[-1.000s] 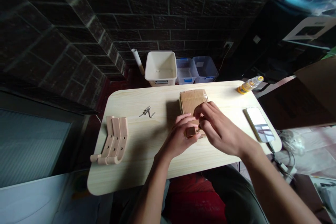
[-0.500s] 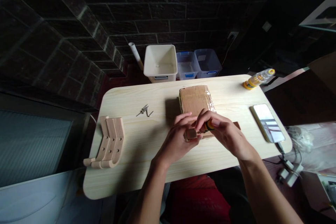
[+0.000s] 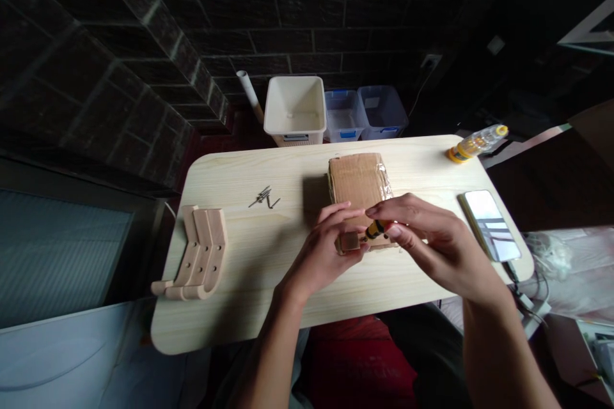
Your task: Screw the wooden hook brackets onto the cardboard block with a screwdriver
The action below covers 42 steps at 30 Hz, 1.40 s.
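Observation:
My left hand (image 3: 323, 249) is closed around a small wooden piece, whose square brown end (image 3: 350, 241) pokes out between thumb and fingers; the rest of it is hidden. Just right of that end, a short yellow-and-black screwdriver (image 3: 375, 229) slants with its tip down by the wood. My right hand (image 3: 426, 239) has its thumb and fingers around the screwdriver's handle, rather loosely. Behind both hands a taped cardboard box (image 3: 357, 176) rests on the table, partly covered by the fingers.
Several dark screws (image 3: 263, 197) lie in a pile on the pale table (image 3: 268, 249). Curved wooden hooks with holes (image 3: 204, 255) sit at the left edge. At right are a phone (image 3: 492, 225) and a clear yellow-based bit case (image 3: 477, 144). Bins (image 3: 295, 105) stand beyond the table.
My right hand has loosened and spread around the screwdriver handle, its wrist moving right. More of the screwdriver shows. My left hand stays nearly in place on the wooden piece.

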### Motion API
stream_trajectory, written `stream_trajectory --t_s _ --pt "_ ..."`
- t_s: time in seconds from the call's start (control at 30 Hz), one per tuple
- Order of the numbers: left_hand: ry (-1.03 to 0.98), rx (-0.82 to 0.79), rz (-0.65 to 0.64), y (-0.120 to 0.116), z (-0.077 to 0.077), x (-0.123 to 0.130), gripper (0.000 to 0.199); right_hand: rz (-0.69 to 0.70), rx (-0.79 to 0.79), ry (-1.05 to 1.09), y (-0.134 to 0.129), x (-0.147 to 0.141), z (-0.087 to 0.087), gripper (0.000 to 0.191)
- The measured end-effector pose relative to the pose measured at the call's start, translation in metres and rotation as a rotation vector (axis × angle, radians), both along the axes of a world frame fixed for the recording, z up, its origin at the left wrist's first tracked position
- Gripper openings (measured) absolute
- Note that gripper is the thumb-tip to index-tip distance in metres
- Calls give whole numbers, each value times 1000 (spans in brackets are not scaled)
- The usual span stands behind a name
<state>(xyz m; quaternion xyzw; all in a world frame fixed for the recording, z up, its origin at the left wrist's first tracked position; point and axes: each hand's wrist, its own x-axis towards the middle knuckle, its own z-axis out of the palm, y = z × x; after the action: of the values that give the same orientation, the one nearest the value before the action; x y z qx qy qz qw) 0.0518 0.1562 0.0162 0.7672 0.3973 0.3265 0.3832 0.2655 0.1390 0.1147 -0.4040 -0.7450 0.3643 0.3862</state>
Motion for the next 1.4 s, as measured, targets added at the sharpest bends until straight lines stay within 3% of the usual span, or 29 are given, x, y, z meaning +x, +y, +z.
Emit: stream_trajectory --t_s 0.17,0.4,0.57,0.9,1.23,1.4 --pt "29 -35 -14 1 5 0 15 -8 -59 -67 -6 -2 4 30" --pt "23 -31 -8 0 6 0 18 -46 -99 -7 -10 -2 1 24" --pt "18 -31 -8 1 3 0 16 -36 -170 114 -10 -3 -5 30" --pt "-2 8 -1 0 2 0 21 17 -187 165 -10 2 -6 37" --pt "11 -2 -14 1 6 1 21 -12 -162 170 -9 3 -12 38" --pt "48 0 -21 1 6 1 15 -55 -134 74 -9 1 -10 35"
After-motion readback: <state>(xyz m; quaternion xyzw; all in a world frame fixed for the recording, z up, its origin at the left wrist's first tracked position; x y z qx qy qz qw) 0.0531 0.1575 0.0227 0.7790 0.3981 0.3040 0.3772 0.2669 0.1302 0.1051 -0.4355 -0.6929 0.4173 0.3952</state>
